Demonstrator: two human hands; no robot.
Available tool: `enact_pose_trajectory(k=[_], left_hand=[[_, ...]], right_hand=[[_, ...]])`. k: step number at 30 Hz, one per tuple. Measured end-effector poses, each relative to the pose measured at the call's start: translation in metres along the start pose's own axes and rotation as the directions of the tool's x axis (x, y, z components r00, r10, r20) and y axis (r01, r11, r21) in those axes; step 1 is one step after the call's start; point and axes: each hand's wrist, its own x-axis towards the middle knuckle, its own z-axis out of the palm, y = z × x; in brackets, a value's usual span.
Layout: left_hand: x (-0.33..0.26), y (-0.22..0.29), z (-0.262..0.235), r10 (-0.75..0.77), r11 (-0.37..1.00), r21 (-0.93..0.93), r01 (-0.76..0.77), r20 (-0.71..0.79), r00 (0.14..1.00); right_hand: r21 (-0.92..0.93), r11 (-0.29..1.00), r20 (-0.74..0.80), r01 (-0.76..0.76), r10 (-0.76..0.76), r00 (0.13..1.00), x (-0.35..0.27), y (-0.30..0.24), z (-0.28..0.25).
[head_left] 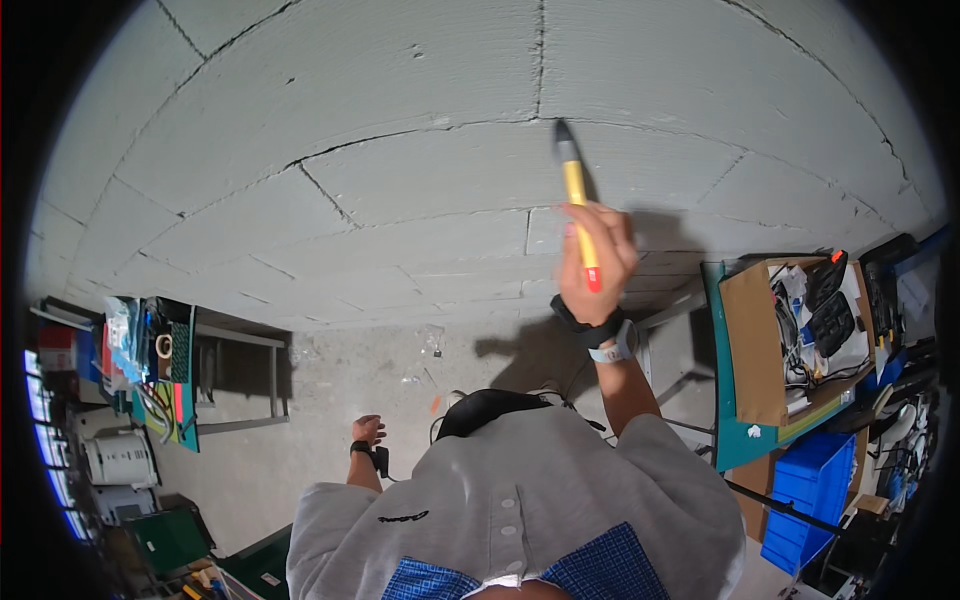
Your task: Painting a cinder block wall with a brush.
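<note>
My right hand is raised in front of a grey block wall, its fingers wrapped round the yellow handle of a paintbrush. The handle ends in red below my palm. The brush's dark bristles point up and meet the wall, or come very near it, just under a horizontal joint. Motion blurs the tip slightly. Low at my left side hangs my left hand, fingers loosely apart and slightly bent, with nothing visible in it.
At right, a green-topped table bears an open cardboard box of cables and black cases. A blue crate stands below it. Another green table at left carries tape and plastic bags. Small scraps lie on the concrete floor.
</note>
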Motion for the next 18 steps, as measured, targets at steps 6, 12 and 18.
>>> enact_pose_trajectory(k=[6,12,18], left_hand=[[0.023,0.0,-0.016,0.032,0.999,-0.011,-0.032,0.005,0.999],[0.047,0.007,-0.015,0.087,0.994,-0.073,-0.083,0.049,0.995],[0.069,-0.019,-0.026,0.023,0.993,-0.115,-0.014,0.07,0.997]], right_hand=[[-0.292,0.942,-0.154,-0.167,0.126,0.98,0.0,0.012,0.004],[-0.068,0.998,0.05,-0.015,0.018,0.999,-0.017,-0.046,0.082],[-0.285,0.949,-0.022,0.138,-0.15,0.988,-0.026,-0.049,0.092]])
